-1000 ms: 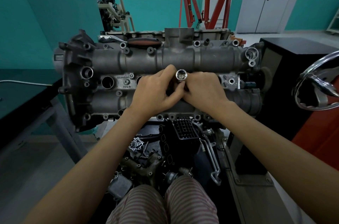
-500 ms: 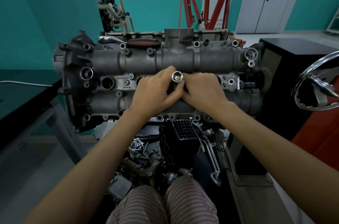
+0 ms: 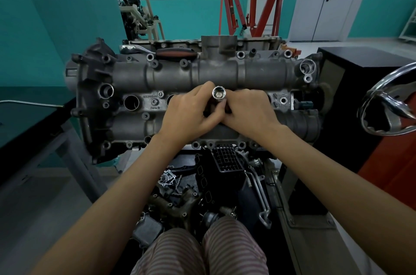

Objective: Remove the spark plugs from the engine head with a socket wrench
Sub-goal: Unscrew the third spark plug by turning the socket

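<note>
The grey engine head [image 3: 139,76] stands across the middle of the view on a stand. A chrome socket [image 3: 218,94] sticks up from a spark plug well near the head's centre, its open end facing me. My left hand [image 3: 191,112] and my right hand [image 3: 249,112] meet around the socket, fingers curled on its shaft from both sides. The part of the socket below the rim is hidden by my fingers. An open plug well [image 3: 131,103] shows on the left. A ratchet wrench with a red and black handle [image 3: 175,52] lies along the head's far edge.
A black cabinet [image 3: 364,67] and a chrome handwheel [image 3: 382,103] stand at the right. A dark bench [image 3: 24,117] runs along the left. Loose engine parts [image 3: 180,196] lie below the head near my knees. A red engine crane [image 3: 234,4] stands behind.
The socket has drifted slightly left and down between my hands. Both hands have stayed on it around the well.
</note>
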### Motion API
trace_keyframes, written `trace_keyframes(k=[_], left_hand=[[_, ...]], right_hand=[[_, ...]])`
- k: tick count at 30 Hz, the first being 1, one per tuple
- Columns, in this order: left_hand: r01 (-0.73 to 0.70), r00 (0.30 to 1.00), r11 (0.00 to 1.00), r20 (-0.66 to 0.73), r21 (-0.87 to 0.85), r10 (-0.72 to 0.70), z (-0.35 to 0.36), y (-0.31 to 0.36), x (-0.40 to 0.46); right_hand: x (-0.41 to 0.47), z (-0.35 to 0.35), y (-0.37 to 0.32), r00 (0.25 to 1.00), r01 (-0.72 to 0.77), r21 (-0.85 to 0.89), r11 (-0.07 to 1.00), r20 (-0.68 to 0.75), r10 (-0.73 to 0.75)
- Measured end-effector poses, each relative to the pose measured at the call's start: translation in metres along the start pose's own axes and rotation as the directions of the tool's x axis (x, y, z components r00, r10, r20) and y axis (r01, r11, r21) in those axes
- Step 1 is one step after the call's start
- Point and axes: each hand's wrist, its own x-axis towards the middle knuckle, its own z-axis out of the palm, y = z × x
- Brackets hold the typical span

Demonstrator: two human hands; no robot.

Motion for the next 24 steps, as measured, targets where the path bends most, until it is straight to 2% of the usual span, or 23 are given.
trace_keyframes(k=[12,24], left_hand=[[0.0,1.0,1.0,-0.006,-0.007,0.0,-0.0003,0.001,0.0],[-0.011,1.0,1.0,0.002,0.004,0.011,0.0009,-0.0004,-0.0004]], right_hand=[[0.0003,-0.0002,0.0003,1.0,0.013,0.0,1.0,0.028,-0.013],[0.0004,-0.0032,-0.0033,0.997,-0.008,0.106,0.994,-0.081,0.016]])
